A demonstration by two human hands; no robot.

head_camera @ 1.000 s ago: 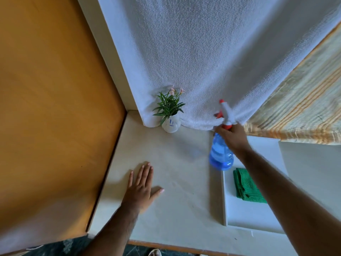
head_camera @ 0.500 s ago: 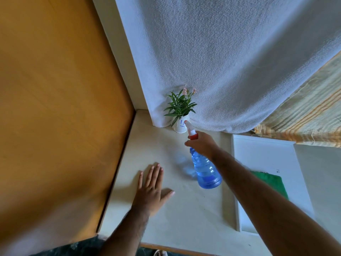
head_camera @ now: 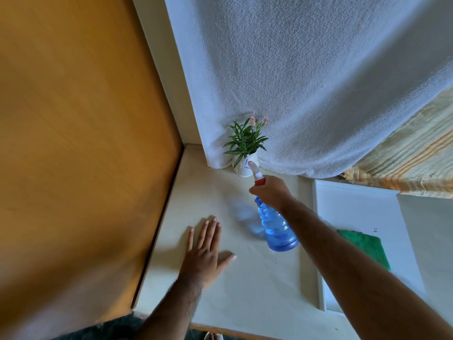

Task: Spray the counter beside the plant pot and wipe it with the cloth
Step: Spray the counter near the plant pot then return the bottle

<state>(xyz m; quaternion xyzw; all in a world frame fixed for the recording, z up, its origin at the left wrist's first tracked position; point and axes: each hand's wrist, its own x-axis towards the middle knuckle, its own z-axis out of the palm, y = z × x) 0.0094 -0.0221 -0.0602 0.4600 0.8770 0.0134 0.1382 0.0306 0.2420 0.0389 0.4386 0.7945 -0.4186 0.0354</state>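
Observation:
My right hand [head_camera: 270, 192] grips the neck of a blue spray bottle [head_camera: 277, 229] with a red and white nozzle, held tilted above the cream counter [head_camera: 245, 278]. Its nozzle points toward the small white plant pot [head_camera: 244, 168] with green leaves at the back of the counter. My left hand [head_camera: 204, 251] lies flat on the counter, fingers apart, left of the bottle. A folded green cloth [head_camera: 365, 246] rests on a white tray [head_camera: 355, 207] to the right, partly hidden by my right forearm.
An orange wooden panel [head_camera: 85, 143] walls the counter's left side. A white towel [head_camera: 306, 82] hangs behind the pot, with a striped fabric [head_camera: 411, 163] at the right. The counter's front edge [head_camera: 245, 333] runs along the bottom.
My right hand has carried the bottle from beside the tray leftward to in front of the pot and tilted it. The left hand has stayed flat on the counter.

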